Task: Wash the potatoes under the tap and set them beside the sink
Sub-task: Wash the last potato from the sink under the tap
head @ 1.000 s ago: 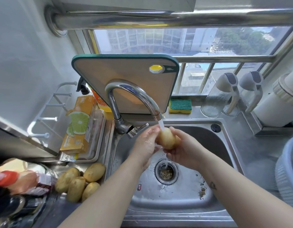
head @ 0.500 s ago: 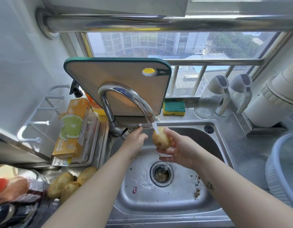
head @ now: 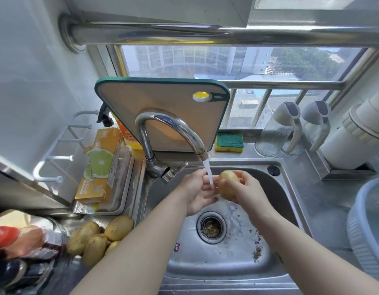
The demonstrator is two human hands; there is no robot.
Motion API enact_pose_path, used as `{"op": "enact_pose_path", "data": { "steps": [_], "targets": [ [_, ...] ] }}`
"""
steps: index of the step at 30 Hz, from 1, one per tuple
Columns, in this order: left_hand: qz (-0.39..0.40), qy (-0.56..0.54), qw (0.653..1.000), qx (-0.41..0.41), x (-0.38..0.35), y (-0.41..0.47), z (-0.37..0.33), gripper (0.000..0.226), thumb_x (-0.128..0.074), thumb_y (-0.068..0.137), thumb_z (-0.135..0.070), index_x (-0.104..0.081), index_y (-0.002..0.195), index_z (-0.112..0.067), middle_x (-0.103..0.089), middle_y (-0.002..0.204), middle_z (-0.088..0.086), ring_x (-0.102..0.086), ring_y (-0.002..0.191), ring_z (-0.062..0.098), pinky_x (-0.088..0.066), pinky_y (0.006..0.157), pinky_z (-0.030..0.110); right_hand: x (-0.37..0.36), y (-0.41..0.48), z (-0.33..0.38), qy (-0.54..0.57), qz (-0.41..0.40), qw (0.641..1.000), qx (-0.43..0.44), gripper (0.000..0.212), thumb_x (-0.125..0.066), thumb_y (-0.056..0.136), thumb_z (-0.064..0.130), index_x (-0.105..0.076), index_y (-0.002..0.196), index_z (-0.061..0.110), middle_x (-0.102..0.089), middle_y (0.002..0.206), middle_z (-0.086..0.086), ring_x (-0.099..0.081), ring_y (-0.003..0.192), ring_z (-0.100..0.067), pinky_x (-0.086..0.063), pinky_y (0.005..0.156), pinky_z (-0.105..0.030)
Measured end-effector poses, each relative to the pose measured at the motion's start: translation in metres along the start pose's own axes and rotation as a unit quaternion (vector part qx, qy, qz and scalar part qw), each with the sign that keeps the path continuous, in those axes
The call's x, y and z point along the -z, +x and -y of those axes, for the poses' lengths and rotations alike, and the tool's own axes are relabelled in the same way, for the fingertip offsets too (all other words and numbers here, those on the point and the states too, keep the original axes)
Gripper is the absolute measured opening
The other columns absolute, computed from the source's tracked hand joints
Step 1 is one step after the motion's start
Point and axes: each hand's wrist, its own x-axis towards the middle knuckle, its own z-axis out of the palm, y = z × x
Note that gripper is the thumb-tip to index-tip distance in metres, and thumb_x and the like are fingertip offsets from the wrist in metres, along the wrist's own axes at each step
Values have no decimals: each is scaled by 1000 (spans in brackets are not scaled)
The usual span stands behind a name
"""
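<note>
My right hand [head: 247, 187] grips a yellow-brown potato [head: 227, 184] just right of the water stream over the steel sink [head: 216, 258]. My left hand [head: 200, 191] is spread open under the running water, palm up, fingers straight, close beside the potato. The curved chrome tap [head: 173, 135] pours a thin stream onto my left fingers. Several more potatoes [head: 99, 237] lie in a heap on the steel counter left of the sink, partly hidden by my left forearm.
A cutting board [head: 163, 111] leans behind the tap, a sponge [head: 229, 142] beside it. A tray with an orange box [head: 101, 165] sits left of the sink. Bottles [head: 18, 241] crowd the near left. Glass jugs [head: 278, 130] and a white basket [head: 369, 226] stand right.
My left hand came off the tap lever and moved under the stream with fingers spread. The right hand shifted the potato slightly right, out of the water.
</note>
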Motion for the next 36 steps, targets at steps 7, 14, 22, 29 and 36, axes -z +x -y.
{"op": "enact_pose_path", "data": {
  "steps": [7,14,22,29,36],
  "targets": [
    [61,31,998,10,5,-9,6,38,-28,99,-34,-61,110,-20,-62,101,8,-58,92,23,-43,83,50,-5,-9,3,-39,75,993,84,29,-68,81,11,-62,101,31,-68,98,2,-67,83,-9,-57,76,-24],
    [-17,74,993,-94,36,-47,20,29,-49,97,-29,-53,125,-25,-64,111,7,-64,94,20,-54,81,36,-24,-10,-1,-41,173,981,73,37,-73,82,20,-61,117,18,-70,103,-5,-69,91,-15,-57,82,-29],
    [-157,481,848,-155,75,-85,54,49,-45,96,-28,-35,144,-28,-38,148,1,-44,128,15,-37,104,27,-68,-34,-14,-205,222,951,66,26,-77,74,21,-66,98,19,-70,83,5,-66,70,-5,-49,57,-10],
    [-238,489,812,-214,104,-119,69,69,-65,83,-28,-30,142,-33,-31,139,-8,-44,124,13,-41,101,30,-109,-50,0,-151,279,948,33,33,-71,78,43,-66,102,20,-72,90,4,-66,77,-5,-48,66,-17],
    [-409,542,713,-177,141,-131,89,62,-64,80,-24,-34,134,-32,-30,133,-3,-48,118,22,-46,91,34,-139,-60,1,-191,326,925,30,35,-62,87,40,-62,116,21,-69,103,4,-68,85,-9,-50,73,-22]
  ]
}}
